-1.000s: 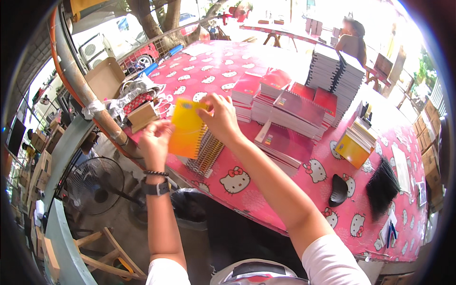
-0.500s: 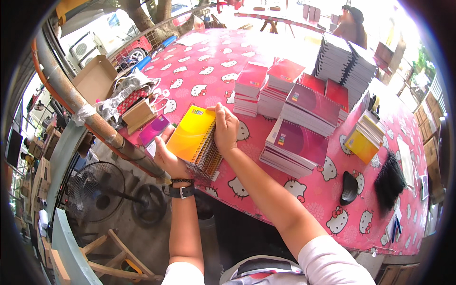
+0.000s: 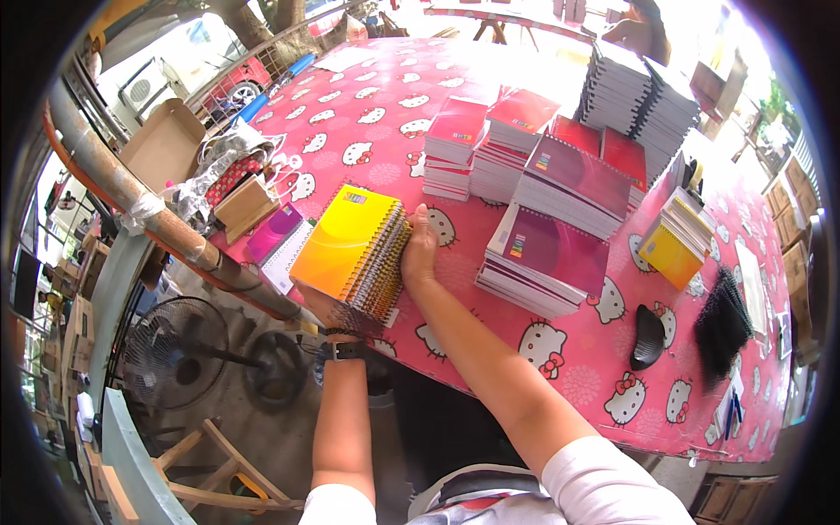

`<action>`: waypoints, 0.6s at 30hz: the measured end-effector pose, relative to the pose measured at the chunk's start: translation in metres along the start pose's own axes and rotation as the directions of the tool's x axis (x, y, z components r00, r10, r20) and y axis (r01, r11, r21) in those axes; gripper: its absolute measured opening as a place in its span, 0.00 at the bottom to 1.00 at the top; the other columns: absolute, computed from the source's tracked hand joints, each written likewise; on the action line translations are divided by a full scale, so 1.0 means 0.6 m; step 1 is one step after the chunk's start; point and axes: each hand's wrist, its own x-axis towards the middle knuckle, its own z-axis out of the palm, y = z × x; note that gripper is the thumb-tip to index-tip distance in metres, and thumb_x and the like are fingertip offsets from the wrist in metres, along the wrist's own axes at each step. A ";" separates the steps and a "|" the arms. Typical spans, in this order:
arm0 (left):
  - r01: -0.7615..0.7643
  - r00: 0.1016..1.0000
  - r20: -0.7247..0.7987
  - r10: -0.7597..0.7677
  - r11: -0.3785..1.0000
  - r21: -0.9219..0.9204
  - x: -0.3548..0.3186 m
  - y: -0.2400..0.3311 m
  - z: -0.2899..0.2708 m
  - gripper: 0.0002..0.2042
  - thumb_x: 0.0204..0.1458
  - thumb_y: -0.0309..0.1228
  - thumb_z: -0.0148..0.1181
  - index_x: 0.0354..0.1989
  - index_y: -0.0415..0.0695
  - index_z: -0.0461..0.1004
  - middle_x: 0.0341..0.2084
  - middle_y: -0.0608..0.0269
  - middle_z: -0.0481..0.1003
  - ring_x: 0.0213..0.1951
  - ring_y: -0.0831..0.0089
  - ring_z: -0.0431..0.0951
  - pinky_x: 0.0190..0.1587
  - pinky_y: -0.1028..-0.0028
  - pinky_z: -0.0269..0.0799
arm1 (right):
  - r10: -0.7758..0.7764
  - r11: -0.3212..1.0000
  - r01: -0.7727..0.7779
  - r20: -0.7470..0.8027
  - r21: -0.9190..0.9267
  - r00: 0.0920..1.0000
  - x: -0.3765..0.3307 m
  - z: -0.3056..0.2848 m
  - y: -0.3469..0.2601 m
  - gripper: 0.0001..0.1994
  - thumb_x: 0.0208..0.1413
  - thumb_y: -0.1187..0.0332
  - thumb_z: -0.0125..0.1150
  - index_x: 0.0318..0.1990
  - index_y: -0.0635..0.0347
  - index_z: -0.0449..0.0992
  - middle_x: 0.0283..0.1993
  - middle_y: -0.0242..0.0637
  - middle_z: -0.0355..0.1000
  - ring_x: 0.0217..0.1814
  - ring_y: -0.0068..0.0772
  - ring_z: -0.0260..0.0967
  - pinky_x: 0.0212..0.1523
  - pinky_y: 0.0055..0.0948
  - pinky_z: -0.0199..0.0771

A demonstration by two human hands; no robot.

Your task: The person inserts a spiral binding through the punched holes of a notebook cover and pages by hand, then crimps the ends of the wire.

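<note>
Both hands were on the stack of yellow spiral notebooks [image 3: 350, 254] at the near left edge of the table [image 3: 560, 367]. Right hand [image 3: 418, 254] lay pressed flat against the stack's right side, along the wire spines, fingers extended upward, not curled around anything. Left hand [image 3: 319, 306] was mostly hidden under the stack's near edge; it appeared to support the stack from below, but I could not tell how the fingers were set. A dark wristwatch [image 3: 344, 350] sat on my left wrist.

Table carried a pink cloth printed with white cartoon cats. Largest items on it: stacks of red and maroon notebooks [image 3: 547, 254] just right of my right hand, with more stacks behind them. A taller pile of white-edged pads [image 3: 639, 96] stood at the far side. A smaller yellow-covered pile [image 3: 675, 241] sat to the right. A bundle of black spiral bindings [image 3: 722, 324] lay near the right edge, and a black computer mouse [image 3: 647, 337] beside it. A purple notebook [image 3: 278, 236] lay just left of the yellow stack.
</note>
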 end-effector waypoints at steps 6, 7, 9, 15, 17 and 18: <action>0.009 1.000 0.003 -0.009 1.000 0.003 -0.006 -0.004 -0.004 0.32 0.62 0.56 0.30 0.55 0.37 0.64 0.50 0.54 0.69 0.50 0.61 0.70 0.56 0.63 0.64 | -0.080 0.997 0.079 -0.065 -0.013 0.995 -0.007 0.011 -0.009 0.27 0.65 0.48 0.42 0.19 0.59 0.68 0.21 0.27 0.62 0.25 0.20 0.55 0.30 0.25 0.58; 0.005 1.000 -0.007 -0.005 1.000 0.013 -0.009 -0.002 -0.008 0.32 0.62 0.55 0.30 0.54 0.37 0.64 0.50 0.54 0.69 0.50 0.61 0.70 0.56 0.63 0.64 | -0.101 0.994 0.099 -0.054 -0.050 0.993 -0.012 0.016 -0.015 0.27 0.65 0.48 0.42 0.20 0.60 0.68 0.21 0.27 0.62 0.25 0.20 0.55 0.30 0.25 0.58; 0.004 1.000 0.000 -0.004 1.000 0.008 -0.007 -0.008 0.001 0.32 0.62 0.55 0.29 0.54 0.36 0.65 0.50 0.54 0.70 0.49 0.61 0.71 0.56 0.63 0.64 | -0.129 0.990 0.125 -0.062 -0.070 0.990 -0.002 0.011 -0.016 0.27 0.65 0.49 0.41 0.20 0.61 0.68 0.21 0.28 0.62 0.25 0.21 0.56 0.31 0.26 0.58; -0.025 0.999 -0.020 0.026 0.999 0.033 -0.011 -0.006 0.013 0.32 0.63 0.54 0.27 0.52 0.35 0.66 0.48 0.53 0.71 0.48 0.61 0.71 0.55 0.63 0.64 | -0.176 0.971 0.165 -0.056 -0.171 0.983 0.005 0.013 -0.017 0.28 0.66 0.50 0.40 0.24 0.65 0.71 0.21 0.34 0.65 0.27 0.25 0.60 0.33 0.30 0.63; -0.053 0.998 -0.036 0.055 0.997 0.047 -0.011 -0.003 0.013 0.32 0.63 0.54 0.26 0.51 0.35 0.67 0.47 0.53 0.71 0.48 0.61 0.71 0.55 0.63 0.64 | -0.157 0.970 0.146 -0.041 -0.196 0.987 0.005 0.017 -0.016 0.28 0.66 0.50 0.40 0.26 0.67 0.72 0.22 0.37 0.67 0.28 0.28 0.62 0.34 0.32 0.64; -0.071 0.996 -0.050 0.074 0.995 0.067 -0.010 0.005 0.010 0.33 0.63 0.54 0.25 0.51 0.34 0.67 0.47 0.53 0.72 0.47 0.61 0.71 0.55 0.63 0.64 | -0.122 0.969 0.114 -0.024 -0.219 0.992 0.003 0.021 -0.019 0.27 0.66 0.50 0.40 0.28 0.67 0.72 0.23 0.37 0.67 0.29 0.28 0.63 0.35 0.32 0.65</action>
